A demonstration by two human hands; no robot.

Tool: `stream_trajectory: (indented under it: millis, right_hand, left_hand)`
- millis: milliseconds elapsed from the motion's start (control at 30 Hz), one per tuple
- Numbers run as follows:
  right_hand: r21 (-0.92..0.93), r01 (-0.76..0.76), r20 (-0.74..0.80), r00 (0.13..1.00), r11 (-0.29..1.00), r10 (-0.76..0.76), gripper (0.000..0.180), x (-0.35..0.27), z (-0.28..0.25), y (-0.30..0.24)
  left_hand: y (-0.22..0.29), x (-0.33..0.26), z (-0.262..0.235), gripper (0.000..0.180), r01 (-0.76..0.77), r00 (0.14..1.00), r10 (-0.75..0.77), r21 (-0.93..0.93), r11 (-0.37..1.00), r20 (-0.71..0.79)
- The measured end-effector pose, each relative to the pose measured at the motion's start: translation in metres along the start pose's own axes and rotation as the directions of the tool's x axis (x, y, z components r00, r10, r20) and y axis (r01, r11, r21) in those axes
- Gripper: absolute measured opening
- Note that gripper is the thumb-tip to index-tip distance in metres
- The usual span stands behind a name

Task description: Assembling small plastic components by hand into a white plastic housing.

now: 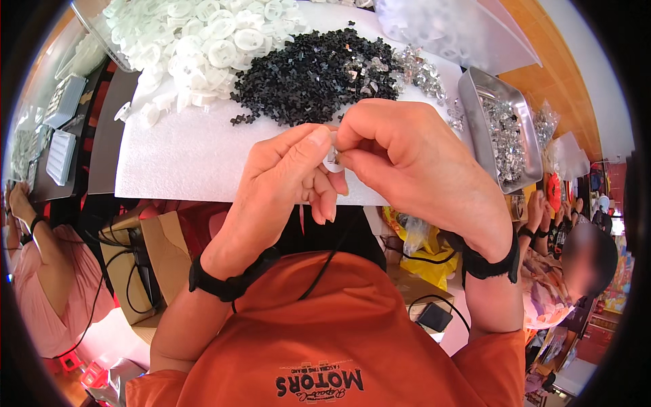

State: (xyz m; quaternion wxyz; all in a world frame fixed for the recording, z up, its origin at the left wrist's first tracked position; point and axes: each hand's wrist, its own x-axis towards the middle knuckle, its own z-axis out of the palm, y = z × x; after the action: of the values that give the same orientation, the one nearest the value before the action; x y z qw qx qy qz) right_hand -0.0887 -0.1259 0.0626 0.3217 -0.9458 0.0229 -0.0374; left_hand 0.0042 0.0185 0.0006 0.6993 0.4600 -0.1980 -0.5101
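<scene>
White foam sheet (190, 152) spread flat over the work surface, bearing everything else. On its far left part, a big heap of round white plastic discs (203, 37), spilling toward a clear plastic tub (95, 24) at the corner. Just beside it to the right, touching, a wide heap of small black plastic pieces (305, 71), running at its right edge into a thinner scatter of shiny silver metal bits (417, 71). Clear plastic bag (447, 27) of white parts at the far right edge. Off the sheet's right side, a rectangular grey metal tray (475, 102) loaded with more silver bits; small clear bags (549, 125) near its far side. Grey ridged trays (61, 152) stacked well apart on the left. Brown cardboard box (146, 261) below the sheet's near edge; yellow plastic bag (424, 261) low on the right. Orange wooden floor (549, 61) beyond the tray.

Left hand (281, 190) and right hand (407, 159) meeting in mid-air above the near edge of the sheet, both closed in a pinch on one small white plastic ring piece (332, 159), thumbs and forefingers touching it, most of it hidden.
</scene>
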Motion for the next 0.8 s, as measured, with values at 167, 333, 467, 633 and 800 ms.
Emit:
stream_trajectory:
  millis: [167,333,467,633,800]
  right_hand:
    - [0.197,-0.227,0.091,0.973,0.954,0.212,0.004,-0.002,-0.003,-0.003]
    - [0.048,0.036,-0.046,0.998,0.998,-0.033,0.004,-0.008,0.005,0.005]
    - [0.000,0.123,-0.129,0.984,0.992,-0.122,0.007,-0.017,0.013,0.006]
    - [0.092,0.116,-0.258,0.962,0.989,-0.089,0.016,-0.026,0.029,0.008]
    - [0.266,0.078,-0.350,0.936,0.961,0.021,0.015,-0.030,0.037,0.007]
  left_hand:
    - [-0.001,0.000,0.001,0.037,-0.004,1.000,0.004,0.023,1.000,-0.003]
    - [0.001,0.001,0.001,0.036,-0.001,1.000,0.001,-0.018,1.000,0.011]
    - [0.000,0.000,0.002,0.036,-0.019,1.000,0.019,-0.027,0.999,-0.017]
    - [-0.003,0.003,0.000,0.036,-0.053,0.999,0.053,-0.075,0.996,0.003]
    - [-0.006,0.003,-0.002,0.037,-0.084,0.995,0.089,-0.099,0.992,0.040]
